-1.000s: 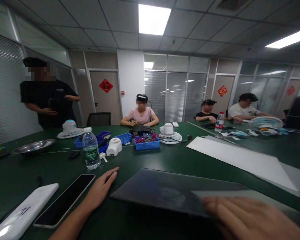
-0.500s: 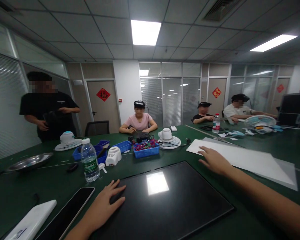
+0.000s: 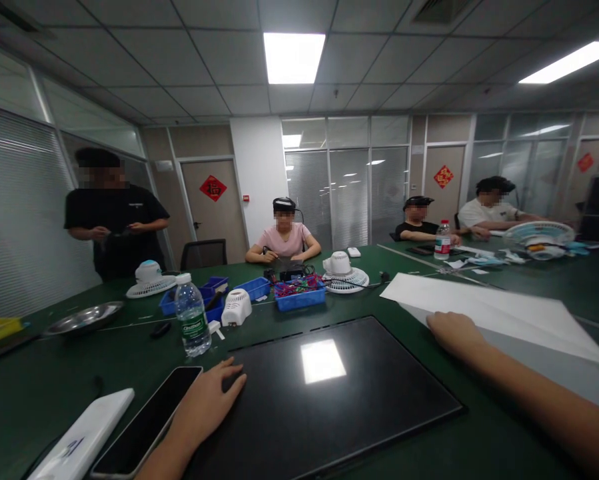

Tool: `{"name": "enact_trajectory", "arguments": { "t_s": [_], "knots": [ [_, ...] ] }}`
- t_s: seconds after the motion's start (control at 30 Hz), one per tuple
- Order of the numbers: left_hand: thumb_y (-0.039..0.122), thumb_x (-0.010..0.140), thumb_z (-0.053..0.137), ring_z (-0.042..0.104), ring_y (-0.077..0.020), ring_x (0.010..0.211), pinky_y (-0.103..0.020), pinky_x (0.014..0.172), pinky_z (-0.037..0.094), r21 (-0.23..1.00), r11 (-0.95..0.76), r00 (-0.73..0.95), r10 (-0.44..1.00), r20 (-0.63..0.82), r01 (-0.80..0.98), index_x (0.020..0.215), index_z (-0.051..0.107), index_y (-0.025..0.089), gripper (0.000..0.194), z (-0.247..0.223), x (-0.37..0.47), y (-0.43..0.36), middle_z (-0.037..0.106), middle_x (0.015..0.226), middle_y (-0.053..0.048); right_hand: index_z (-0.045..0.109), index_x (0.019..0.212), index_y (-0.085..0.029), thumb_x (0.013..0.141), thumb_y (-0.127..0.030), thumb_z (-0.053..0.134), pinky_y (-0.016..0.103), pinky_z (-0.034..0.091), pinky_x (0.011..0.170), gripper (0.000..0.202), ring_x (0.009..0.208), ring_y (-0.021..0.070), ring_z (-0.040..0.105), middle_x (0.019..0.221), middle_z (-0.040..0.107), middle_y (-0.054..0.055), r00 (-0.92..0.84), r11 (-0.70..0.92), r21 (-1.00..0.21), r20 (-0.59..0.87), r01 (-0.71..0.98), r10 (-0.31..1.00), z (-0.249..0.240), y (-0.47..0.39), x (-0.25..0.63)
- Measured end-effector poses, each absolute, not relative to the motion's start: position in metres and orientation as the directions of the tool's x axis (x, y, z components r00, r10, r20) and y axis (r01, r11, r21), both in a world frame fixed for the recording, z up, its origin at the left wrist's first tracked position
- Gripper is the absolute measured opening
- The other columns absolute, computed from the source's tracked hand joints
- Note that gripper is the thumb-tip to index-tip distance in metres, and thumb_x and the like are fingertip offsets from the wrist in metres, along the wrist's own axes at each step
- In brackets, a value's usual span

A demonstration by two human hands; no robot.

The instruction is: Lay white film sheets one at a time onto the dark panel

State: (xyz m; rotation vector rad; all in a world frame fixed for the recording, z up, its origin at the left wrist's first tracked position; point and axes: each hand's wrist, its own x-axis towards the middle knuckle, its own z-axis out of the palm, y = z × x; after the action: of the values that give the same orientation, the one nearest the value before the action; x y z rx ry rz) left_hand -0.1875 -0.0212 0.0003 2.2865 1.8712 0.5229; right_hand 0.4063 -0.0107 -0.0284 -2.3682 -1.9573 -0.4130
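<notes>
A flat black screen panel [image 3: 349, 400] lies on the table in front of me, glossy side up, with a ceiling light mirrored in it. My left hand [image 3: 212, 397] rests on its left edge, fingers apart and holding nothing. To the panel's right, my right hand [image 3: 456, 337] is closed at the left edge of a greyish translucent sheet [image 3: 544, 363]; its fingertips are partly hidden. A white sheet [image 3: 489, 300] overlaps the translucent one, just beyond the right hand.
Left of the panel are a phone [image 3: 149, 423], a white power bank [image 3: 86, 433] and a water bottle [image 3: 193, 320]. Further back stand a white fan motor housing [image 3: 236, 307], a blue bin of wires [image 3: 300, 298] and a metal dish [image 3: 86, 319]. Several people [image 3: 284, 240] are around the table.
My right hand has moved from above the white sheet's edge to the translucent sheet and closed. The translucent sheet has shifted towards me, out from under the white one. My left hand stays on the panel.
</notes>
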Motion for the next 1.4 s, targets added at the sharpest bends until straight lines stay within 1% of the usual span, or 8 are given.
{"name": "enact_trajectory", "arguments": {
  "t_s": [0.1, 0.27, 0.47, 0.87, 1.0, 1.13, 1.27, 1.4],
  "knots": [
    [0.057, 0.088, 0.046, 0.049, -0.0317, 0.139, -0.051, 0.117, 0.036, 0.353, -0.258, 0.209, 0.963, 0.173, 0.899, 0.124, 0.070, 0.025, 0.053, 0.006, -0.185, -0.030, 0.059, 0.145, -0.008, 0.069, 0.106, -0.015, 0.097, -0.049, 0.040, 0.051, 0.042, 0.098, 0.045, 0.117, 0.0327, 0.057, 0.119, 0.064, 0.018, 0.126, -0.169, 0.140, 0.273, 0.976, 0.954, -0.035, -0.007, 0.380],
    [0.054, 0.086, 0.053, 0.041, -0.0326, 0.144, -0.054, 0.118, 0.034, 0.448, -0.313, 0.254, 0.949, 0.187, 0.838, 0.127, 0.067, 0.029, 0.050, 0.002, -0.186, -0.032, 0.051, 0.153, -0.004, 0.047, 0.142, -0.008, 0.090, -0.068, 0.034, 0.074, 0.013, 0.107, 0.080, 0.147, 0.0490, 0.012, 0.158, 0.025, 0.028, 0.342, -0.389, 0.084, 0.334, 0.918, 0.878, -0.042, 0.000, 0.391],
    [0.054, 0.083, 0.057, 0.042, -0.0337, 0.144, -0.056, 0.121, 0.029, 0.419, -0.308, 0.240, 0.948, 0.209, 0.854, 0.129, 0.066, 0.029, 0.054, -0.007, -0.187, -0.023, 0.049, 0.155, -0.006, 0.052, 0.140, -0.015, 0.085, -0.082, 0.024, 0.070, 0.037, 0.091, 0.091, 0.119, 0.0475, 0.054, 0.132, 0.057, 0.028, 0.525, -0.531, -0.017, 0.182, 0.847, 0.831, -0.034, -0.007, 0.439],
    [0.063, 0.076, 0.060, 0.056, -0.0330, 0.132, -0.049, 0.114, 0.039, 0.386, -0.110, 0.057, 0.988, 0.146, 0.916, 0.123, 0.069, 0.024, 0.063, 0.004, -0.182, -0.025, 0.060, 0.145, -0.010, 0.063, 0.111, -0.014, 0.097, -0.044, 0.056, 0.041, 0.055, 0.082, 0.034, 0.089, 0.0190, 0.066, 0.101, 0.068, 0.007, 0.365, -0.395, 0.093, 0.237, 0.914, 0.900, 0.006, -0.040, 0.379],
    [0.063, 0.081, 0.054, 0.046, -0.0328, 0.141, -0.054, 0.121, 0.027, 0.385, -0.178, 0.139, 0.982, 0.127, 0.905, 0.125, 0.069, 0.024, 0.061, 0.000, -0.185, -0.024, 0.052, 0.151, -0.011, 0.060, 0.114, -0.007, 0.102, -0.033, 0.037, 0.051, 0.053, 0.075, 0.038, 0.084, 0.0318, 0.070, 0.093, 0.070, 0.019, 0.225, -0.267, 0.086, 0.331, 0.960, 0.916, 0.040, -0.058, 0.334],
    [0.066, 0.090, 0.038, 0.028, -0.0279, 0.150, -0.054, 0.125, 0.013, 0.434, -0.248, 0.218, 0.969, 0.120, 0.866, 0.136, 0.060, 0.023, 0.067, -0.010, -0.185, -0.020, 0.040, 0.158, -0.010, 0.053, 0.136, -0.019, 0.099, -0.047, 0.040, 0.045, 0.050, 0.094, 0.048, 0.108, 0.0287, 0.066, 0.125, 0.066, 0.015, -0.121, 0.103, 0.074, 0.306, 0.992, 0.944, 0.052, -0.083, 0.275],
    [0.068, 0.093, 0.025, 0.020, -0.0249, 0.152, -0.053, 0.125, 0.010, 0.474, -0.264, 0.239, 0.964, 0.113, 0.840, 0.145, 0.049, 0.021, 0.074, -0.017, -0.182, -0.019, 0.033, 0.161, -0.008, 0.038, 0.153, -0.023, 0.092, -0.060, 0.051, 0.049, 0.030, 0.118, 0.072, 0.142, 0.0313, 0.039, 0.157, 0.039, 0.013, -0.555, 0.559, -0.185, 0.078, 0.808, 0.828, 0.041, -0.114, 0.225],
    [0.071, 0.087, 0.041, 0.018, -0.0312, 0.151, -0.058, 0.124, 0.014, 0.423, -0.257, 0.241, 0.966, 0.093, 0.869, 0.150, 0.041, 0.020, 0.081, -0.012, -0.176, -0.023, 0.028, 0.162, -0.011, 0.031, 0.156, -0.024, 0.097, -0.052, 0.047, 0.056, 0.014, 0.122, 0.067, 0.150, 0.0318, 0.019, 0.163, 0.022, 0.013, -0.688, 0.634, -0.395, 0.007, 0.665, 0.726, 0.035, -0.132, 0.201]
  ]
}}
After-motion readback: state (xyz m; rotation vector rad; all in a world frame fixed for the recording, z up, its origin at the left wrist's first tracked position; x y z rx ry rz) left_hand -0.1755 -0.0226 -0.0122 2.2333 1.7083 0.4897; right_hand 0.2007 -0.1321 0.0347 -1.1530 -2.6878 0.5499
